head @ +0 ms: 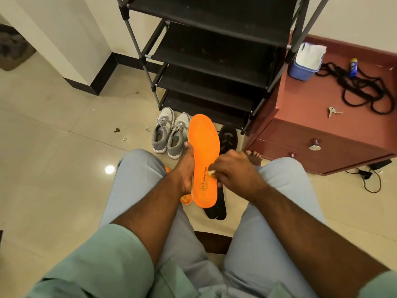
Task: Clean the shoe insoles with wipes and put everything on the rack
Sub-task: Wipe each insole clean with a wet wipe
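Seated lap in pale trousers fills the lower frame; above centre the black four-tier fabric shoe rack point(212, 61) holds nothing visible, so racking appears not yet begun. Grey sneakers point(169, 134), a black shoe point(228, 137) and dark insoles point(217, 208) sit on the floor, seemingly awaiting their turn. At centre, left hand point(185, 168) grips the orange foam insole point(204, 158) by its edge, while right hand point(233, 168), fingers curled, pinches a small white wipe point(211, 172) against its heel end.

The right hand point(234, 168) hides most of the wipe point(211, 173) (a sliver shows).
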The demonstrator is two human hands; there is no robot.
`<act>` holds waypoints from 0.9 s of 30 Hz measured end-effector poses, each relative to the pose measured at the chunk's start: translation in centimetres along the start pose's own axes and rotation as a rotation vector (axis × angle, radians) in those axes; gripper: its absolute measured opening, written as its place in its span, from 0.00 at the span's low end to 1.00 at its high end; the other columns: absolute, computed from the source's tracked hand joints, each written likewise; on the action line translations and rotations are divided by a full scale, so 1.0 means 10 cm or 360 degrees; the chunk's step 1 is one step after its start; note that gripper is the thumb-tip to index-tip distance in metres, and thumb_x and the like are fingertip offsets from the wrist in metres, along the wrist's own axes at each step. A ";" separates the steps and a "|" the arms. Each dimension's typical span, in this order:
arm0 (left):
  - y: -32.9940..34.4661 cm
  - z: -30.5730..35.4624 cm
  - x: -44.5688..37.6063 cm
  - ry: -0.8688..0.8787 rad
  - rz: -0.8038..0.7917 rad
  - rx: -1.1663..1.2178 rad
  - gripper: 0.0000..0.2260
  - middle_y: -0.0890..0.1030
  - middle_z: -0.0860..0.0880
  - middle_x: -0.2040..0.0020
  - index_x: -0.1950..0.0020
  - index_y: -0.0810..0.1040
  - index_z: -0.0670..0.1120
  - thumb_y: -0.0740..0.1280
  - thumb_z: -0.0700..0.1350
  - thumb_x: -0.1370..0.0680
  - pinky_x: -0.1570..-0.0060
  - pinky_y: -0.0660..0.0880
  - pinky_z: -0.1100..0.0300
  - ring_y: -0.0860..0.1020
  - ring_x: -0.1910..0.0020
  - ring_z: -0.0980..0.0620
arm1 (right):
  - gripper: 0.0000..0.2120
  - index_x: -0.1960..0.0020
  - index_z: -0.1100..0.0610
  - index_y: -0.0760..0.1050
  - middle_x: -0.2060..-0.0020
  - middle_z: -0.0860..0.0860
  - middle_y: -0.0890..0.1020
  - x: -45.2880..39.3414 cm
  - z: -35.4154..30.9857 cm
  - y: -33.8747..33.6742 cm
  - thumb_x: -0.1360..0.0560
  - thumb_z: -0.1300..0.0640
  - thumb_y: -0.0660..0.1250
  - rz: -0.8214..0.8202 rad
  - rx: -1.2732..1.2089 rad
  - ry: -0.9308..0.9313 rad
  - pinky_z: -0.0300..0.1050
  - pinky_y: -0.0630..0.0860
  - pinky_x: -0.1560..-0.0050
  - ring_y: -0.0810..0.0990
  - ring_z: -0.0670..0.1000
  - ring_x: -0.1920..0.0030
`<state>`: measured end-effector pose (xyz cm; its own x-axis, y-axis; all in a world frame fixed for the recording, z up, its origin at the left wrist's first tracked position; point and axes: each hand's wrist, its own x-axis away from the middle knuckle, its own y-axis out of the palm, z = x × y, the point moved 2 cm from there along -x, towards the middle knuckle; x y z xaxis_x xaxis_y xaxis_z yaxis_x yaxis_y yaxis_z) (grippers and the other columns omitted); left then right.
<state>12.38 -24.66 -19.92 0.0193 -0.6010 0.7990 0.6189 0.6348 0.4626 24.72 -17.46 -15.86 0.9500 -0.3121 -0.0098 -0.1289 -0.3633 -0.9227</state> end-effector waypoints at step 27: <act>-0.11 -0.02 -0.10 0.0521 0.0258 0.0241 0.41 0.80 0.39 0.40 0.24 0.61 0.52 0.77 0.46 0.32 0.59 0.81 0.46 0.83 0.48 0.39 | 0.10 0.49 0.54 0.80 0.55 0.48 0.84 0.07 -0.21 -0.06 0.27 0.65 0.69 0.0452 -0.1713 0.0749 0.43 0.79 0.50 0.82 0.45 0.53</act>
<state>11.85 -24.88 -21.35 0.3719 -0.5944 0.7130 0.4647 0.7842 0.4113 24.89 -19.28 -14.48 0.6816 -0.7072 0.1879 -0.6998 -0.7050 -0.1150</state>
